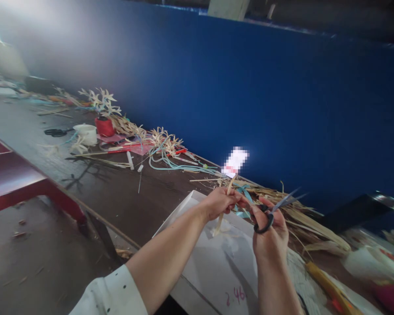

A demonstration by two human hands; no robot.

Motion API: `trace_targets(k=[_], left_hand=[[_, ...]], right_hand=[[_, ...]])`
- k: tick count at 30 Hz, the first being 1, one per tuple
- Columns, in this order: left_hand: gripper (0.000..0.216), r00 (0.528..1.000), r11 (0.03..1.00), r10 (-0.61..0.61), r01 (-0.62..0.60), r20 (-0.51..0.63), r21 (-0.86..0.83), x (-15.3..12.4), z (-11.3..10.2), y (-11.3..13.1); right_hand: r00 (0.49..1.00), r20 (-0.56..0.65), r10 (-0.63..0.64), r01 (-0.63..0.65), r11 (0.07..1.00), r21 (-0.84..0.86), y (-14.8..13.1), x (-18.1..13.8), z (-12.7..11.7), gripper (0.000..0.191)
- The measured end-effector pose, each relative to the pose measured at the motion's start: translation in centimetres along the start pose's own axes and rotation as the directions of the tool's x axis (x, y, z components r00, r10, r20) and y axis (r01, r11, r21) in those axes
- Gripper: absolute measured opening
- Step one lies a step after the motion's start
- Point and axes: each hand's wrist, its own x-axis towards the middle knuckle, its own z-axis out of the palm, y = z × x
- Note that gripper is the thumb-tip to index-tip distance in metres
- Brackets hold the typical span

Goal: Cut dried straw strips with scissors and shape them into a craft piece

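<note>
My left hand point(220, 202) is closed in a pinch on a pale straw strip point(220, 218) that hangs down over a white sheet point(216, 262). My right hand point(271, 234) grips black-handled scissors point(276, 208), blades parted and pointing up to the right, just right of the strip. A bit of light blue ribbon point(244, 192) shows between the two hands. Both hands hover above the dark wooden table point(124, 192).
A heap of dried straw point(302, 214) lies behind my hands along the blue wall point(282, 109). Farther left sit straw flowers point(164, 140), a red pot point(104, 126), a white cup point(87, 133), blue cords point(170, 165) and black scissors point(55, 131). A red bench point(16, 179) stands at left.
</note>
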Motion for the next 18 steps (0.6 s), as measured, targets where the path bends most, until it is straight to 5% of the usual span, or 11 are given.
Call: trace_targets(k=[18], left_hand=[[0.032, 1.000, 1.000, 0.015, -0.015, -0.022, -0.006, -0.34, 0.18, 0.46]], right_hand=[[1.000, -0.017, -0.026, 0.026, 0.999, -0.028, -0.12, 0.06, -0.18, 0.035]])
